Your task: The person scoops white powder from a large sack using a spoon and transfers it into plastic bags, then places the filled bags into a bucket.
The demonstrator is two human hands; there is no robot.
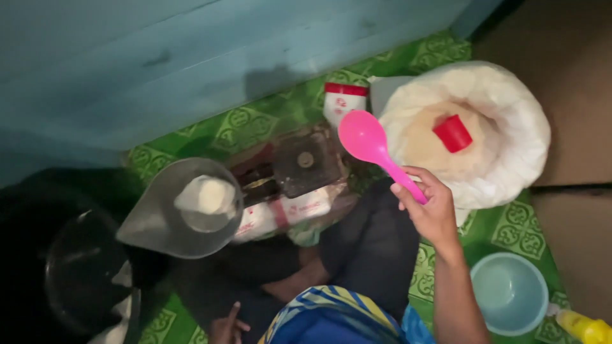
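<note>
My right hand [428, 209] holds a pink plastic spoon [368, 143] by its handle, bowl raised above the floor next to an open white sack [503, 121]. The sack holds pale flour or grain with a red cup [453, 133] lying in it. My left hand [227, 327] rests low near my knee, fingers loosely curled, holding nothing. A metal scale pan [159, 220] carries a white lump [207, 194] and sits to the left of a small dark weighing block [305, 160].
A white container with a red lid [345, 100] stands by the blue wooden wall [191, 57]. A light blue bowl [509, 292] and a yellow bottle [584, 327] sit at the lower right. A dark pot [83, 271] sits at the left on the green patterned mat [255, 124].
</note>
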